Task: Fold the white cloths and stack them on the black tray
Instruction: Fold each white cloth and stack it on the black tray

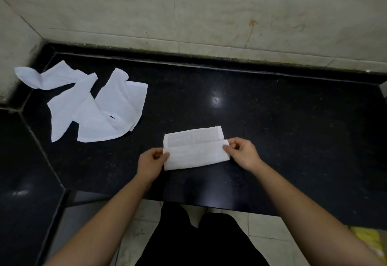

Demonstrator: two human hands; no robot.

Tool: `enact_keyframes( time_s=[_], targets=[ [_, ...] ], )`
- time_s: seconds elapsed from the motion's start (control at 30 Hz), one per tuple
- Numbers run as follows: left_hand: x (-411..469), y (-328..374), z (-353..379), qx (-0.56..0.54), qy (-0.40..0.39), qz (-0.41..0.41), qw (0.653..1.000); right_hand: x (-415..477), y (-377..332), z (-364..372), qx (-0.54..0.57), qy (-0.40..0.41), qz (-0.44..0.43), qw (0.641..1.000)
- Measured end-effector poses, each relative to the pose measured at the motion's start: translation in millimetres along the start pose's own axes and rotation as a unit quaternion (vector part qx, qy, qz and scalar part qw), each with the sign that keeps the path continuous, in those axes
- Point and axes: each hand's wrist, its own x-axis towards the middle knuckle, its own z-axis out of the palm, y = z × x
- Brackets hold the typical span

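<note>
Head view shows your left hand (151, 162) and right hand (243, 153) each pinching one end of one half-folded cloth (194, 156). The loose cloths (117, 102) lie heaped well apart, too tangled to count.

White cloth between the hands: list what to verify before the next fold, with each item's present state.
1. Left hand pinches the white cloth at its left end: ok.
2. Right hand pinches its right end: ok.
3. Folded flap lies flat, edge straight: ok.
4. Black counter right of the cloth is bare: ok.
5. Unfolded cloths lie apart, far left: ok.
6. Black tray for stacking: cannot tell, not in view.
</note>
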Motion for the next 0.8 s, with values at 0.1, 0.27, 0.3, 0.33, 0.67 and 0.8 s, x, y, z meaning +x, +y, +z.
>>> enact_keyframes(
  time_s=[0.1, 0.27, 0.3, 0.33, 0.67, 0.8],
  targets=[
    [22, 7, 5, -0.007, 0.036, -0.017, 0.999, 22, -8, 6, 0.026, 0.022, 0.015, 0.999],
    [53, 8, 10, 0.048, 0.091, -0.019, 0.995, 56, -15, 19, 0.006, 0.052, 0.033, 0.998],
    [57, 9, 11, 0.061, 0.096, -0.018, 0.993, 61, -17, 20, -0.003, 0.056, 0.036, 0.998],
    [60, 8, 12, 0.075, 0.098, -0.016, 0.992, 65, -18, 21, -0.013, 0.058, 0.039, 0.997],
    [59, -5, 18, 0.148, 0.098, 0.066, 0.982, 61, -10, 30, -0.156, 0.129, -0.038, 0.979],
    [50, -18, 17, 0.335, 0.079, 0.261, 0.902, 45, -5, 56, -0.354, 0.12, -0.239, 0.896]
  ],
)
